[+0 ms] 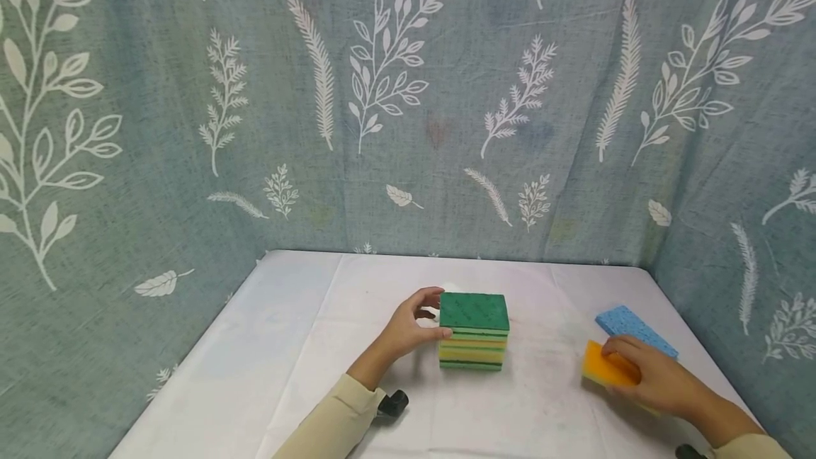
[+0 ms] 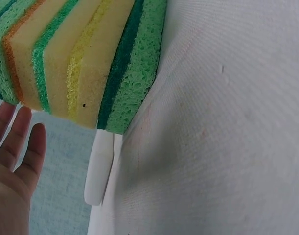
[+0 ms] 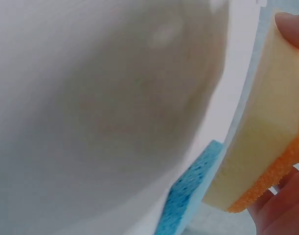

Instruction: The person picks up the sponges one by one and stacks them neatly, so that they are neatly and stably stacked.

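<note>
A stack of sponges (image 1: 473, 335) stands on the white-covered table, with a dark green scouring face on top. Its layers show in the left wrist view as light green, cream, yellow and orange bands (image 2: 80, 68). My left hand (image 1: 411, 328) is at the stack's left side, thumb at the front corner and fingers toward the back corner. Those fingers (image 2: 34, 156) look extended in the left wrist view. Over at the right, my right hand (image 1: 656, 374) grips an orange-and-cream sponge (image 1: 605, 367) between thumb and fingers, held above the cloth. Its cream foam side (image 3: 266, 107) faces the right wrist camera.
A flat blue sponge (image 1: 637, 330) lies on the table just beyond my right hand. The white tablecloth (image 1: 306, 346) has creases. Grey-green curtains (image 1: 408, 91) with white leaf prints stand behind the table and along both sides.
</note>
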A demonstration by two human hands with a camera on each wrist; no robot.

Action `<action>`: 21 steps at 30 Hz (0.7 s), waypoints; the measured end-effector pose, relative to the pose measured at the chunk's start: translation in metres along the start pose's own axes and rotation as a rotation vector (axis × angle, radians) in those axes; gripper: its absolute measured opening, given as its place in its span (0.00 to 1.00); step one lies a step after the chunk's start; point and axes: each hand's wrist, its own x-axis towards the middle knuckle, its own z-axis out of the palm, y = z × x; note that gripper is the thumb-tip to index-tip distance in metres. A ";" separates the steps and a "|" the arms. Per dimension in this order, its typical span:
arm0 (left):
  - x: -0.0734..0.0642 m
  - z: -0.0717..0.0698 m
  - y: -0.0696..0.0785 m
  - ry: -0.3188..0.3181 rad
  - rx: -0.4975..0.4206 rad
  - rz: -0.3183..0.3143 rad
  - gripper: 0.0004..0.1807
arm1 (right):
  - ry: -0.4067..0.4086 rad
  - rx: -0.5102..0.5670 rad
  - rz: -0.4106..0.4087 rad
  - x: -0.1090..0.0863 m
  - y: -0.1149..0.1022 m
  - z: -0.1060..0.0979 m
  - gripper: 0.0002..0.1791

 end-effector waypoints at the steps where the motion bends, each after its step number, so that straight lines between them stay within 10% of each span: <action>1: -0.001 0.000 0.005 -0.004 0.000 0.001 0.39 | -0.005 0.014 0.002 0.002 -0.001 -0.001 0.25; 6: -0.005 -0.003 0.030 -0.031 -0.011 0.002 0.39 | 0.007 0.029 -0.025 0.009 -0.006 -0.003 0.24; 21: -0.005 -0.002 0.030 -0.018 -0.003 0.003 0.39 | 0.034 0.010 -0.140 0.039 -0.033 -0.013 0.23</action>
